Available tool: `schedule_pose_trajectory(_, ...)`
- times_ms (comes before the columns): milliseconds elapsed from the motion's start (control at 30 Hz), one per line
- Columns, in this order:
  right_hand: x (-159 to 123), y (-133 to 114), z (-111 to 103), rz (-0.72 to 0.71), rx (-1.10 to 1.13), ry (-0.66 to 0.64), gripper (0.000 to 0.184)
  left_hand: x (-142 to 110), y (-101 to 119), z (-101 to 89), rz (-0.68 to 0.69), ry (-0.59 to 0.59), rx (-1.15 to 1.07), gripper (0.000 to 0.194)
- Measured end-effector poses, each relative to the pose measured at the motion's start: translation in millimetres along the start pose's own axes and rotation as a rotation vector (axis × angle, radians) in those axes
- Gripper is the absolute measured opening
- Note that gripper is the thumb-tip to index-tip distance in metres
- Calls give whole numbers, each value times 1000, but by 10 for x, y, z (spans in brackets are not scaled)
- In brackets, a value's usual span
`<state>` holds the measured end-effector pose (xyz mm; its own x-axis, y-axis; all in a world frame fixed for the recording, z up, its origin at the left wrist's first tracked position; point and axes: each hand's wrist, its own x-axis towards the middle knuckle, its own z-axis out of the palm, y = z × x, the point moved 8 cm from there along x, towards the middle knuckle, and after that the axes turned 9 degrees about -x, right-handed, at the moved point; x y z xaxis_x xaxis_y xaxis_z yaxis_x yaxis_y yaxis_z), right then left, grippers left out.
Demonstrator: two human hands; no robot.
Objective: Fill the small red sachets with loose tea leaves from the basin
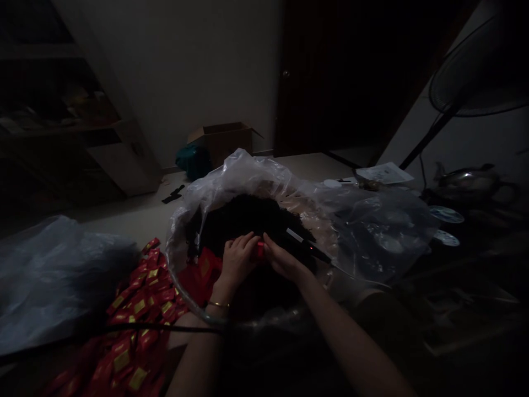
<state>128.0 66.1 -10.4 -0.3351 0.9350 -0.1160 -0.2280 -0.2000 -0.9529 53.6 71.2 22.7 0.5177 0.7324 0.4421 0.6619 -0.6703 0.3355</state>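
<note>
Both hands meet over a wide round container (pixel 182 292) lined with clear plastic. Between the fingertips of my left hand (pixel 240 256) and my right hand (pixel 281 258) is a small red packet (pixel 260 250), partly covered by the fingers. Dark loose leaves, perhaps tea (pixel 248 212), are heaped inside the container. Several red packets (pixel 202 270) lie in it beside my left wrist, which wears a thin gold bracelet (pixel 219 304). Just right of my right hand rests a black device (pixel 303 242) with a pale strip, a small red light and a cord.
Many red and gold packets (pixel 140 303) are piled left of the container, next to a clear plastic bag (pixel 53 275). Behind stand a cardboard box (pixel 229 140) and a teal bag (pixel 193 160). A kettle (pixel 471 179) and a fan (pixel 475 71) are at right.
</note>
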Motion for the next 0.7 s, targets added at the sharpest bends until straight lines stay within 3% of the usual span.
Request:
schedule_pose_trajectory(167,-19,-41,69,-31,-33,-83,64,-6,-28,-27,37,23,-23,55)
schedule_pose_trajectory(367,59,43,-110,-17,-40,104,53,-5,-28,-108,48,64,-13,46)
schedule_pose_trajectory(700,12,-5,47,-48,-228,-8,58,-13,-157,-13,-9,-44,-48,44)
